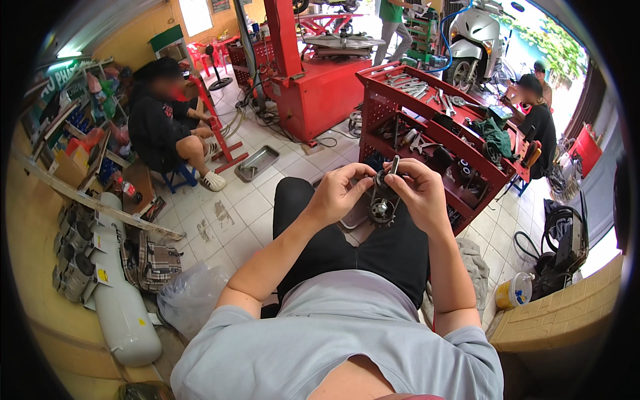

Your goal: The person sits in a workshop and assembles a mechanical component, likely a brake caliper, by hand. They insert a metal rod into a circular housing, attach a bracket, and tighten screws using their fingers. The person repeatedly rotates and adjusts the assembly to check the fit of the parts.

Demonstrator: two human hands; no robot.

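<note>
Both hands are closed on one piece near the centre of the frame: the left hand [341,192] pinches the upper end of a dark metal part [382,211] between thumb and fingertips, and the right hand [421,193] grips it beside its upright silver shaft [394,165]. The part sits above the person's black-trousered lap, its round silver end lowest. Partly hidden between the knees is a shallow tray [353,217], its contents unclear. Right of centre, a red tool trolley [371,120] holds wrenches [408,87] in its top tray, a green cloth [492,137] toward its right end, and assorted dark parts on the lower shelf. Upper left of centre, a metal tray [267,157] on the floor holds a small object too blurred to identify. At lower right stands a white bucket [522,288]; at lower left lies a translucent plastic bag [197,299].
</note>
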